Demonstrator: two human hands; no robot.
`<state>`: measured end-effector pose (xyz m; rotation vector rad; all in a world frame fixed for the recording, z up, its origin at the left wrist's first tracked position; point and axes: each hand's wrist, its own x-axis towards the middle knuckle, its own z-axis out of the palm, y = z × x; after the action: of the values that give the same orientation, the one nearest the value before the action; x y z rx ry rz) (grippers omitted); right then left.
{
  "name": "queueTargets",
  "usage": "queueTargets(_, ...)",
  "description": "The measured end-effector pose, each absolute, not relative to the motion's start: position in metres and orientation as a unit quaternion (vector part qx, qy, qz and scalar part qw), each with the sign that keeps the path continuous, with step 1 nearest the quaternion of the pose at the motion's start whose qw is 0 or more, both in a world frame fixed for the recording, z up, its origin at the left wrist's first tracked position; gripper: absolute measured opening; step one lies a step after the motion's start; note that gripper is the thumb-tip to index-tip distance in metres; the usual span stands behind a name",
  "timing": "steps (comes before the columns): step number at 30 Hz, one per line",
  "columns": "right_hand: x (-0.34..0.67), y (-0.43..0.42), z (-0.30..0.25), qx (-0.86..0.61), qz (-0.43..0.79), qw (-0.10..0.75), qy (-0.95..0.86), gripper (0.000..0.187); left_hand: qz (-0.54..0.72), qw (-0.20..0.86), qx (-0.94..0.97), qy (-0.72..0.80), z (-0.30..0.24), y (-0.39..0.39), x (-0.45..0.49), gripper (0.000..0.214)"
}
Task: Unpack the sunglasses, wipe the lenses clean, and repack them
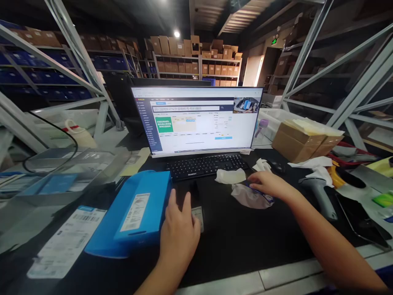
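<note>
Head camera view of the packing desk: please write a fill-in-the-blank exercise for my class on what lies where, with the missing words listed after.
1. The left hand rests beside a box coloured ____.
2. The right hand touches a crumpled bag in front of the ____.
3. Right of the right forearm lies a grey handheld ____.
4. Behind the keyboard stands a lit ____.

Missing words: blue; keyboard; scanner; monitor

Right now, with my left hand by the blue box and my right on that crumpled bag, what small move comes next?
Probably close the right hand on the crumpled bag and lift it: the fingers already rest on its top. The left hand lies flat beside the blue box, on a small dark item, holding nothing.
</note>
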<state>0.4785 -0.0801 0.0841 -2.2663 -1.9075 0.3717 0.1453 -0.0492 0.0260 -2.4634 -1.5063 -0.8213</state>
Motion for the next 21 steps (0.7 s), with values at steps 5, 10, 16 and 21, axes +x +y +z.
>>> queueTargets(5, 0.501, -0.110, 0.058, -0.755, 0.174, 0.059, -0.629, 0.063, -0.350, 0.132, -0.830, -0.414, 0.021, -0.055, 0.149, 0.050)
queueTargets(10, 0.505, -0.120, 0.040, -0.740, 0.201, 0.086, -0.636, 0.044, -0.417, 0.083, -0.864, -0.269, 0.013, -0.073, 0.151, 0.046)
queueTargets(16, 0.490, -0.117, 0.097, -0.694, 0.150, 0.178, -0.681, 0.022, -0.423, 0.019, -0.877, -0.228, 0.007, -0.075, 0.152, 0.047)
queueTargets(21, 0.429, -0.112, 0.153, -0.581, 0.114, 0.278, -0.757, 0.019, -0.472, -0.010, -0.853, -0.224, 0.013, -0.069, 0.151, 0.081)
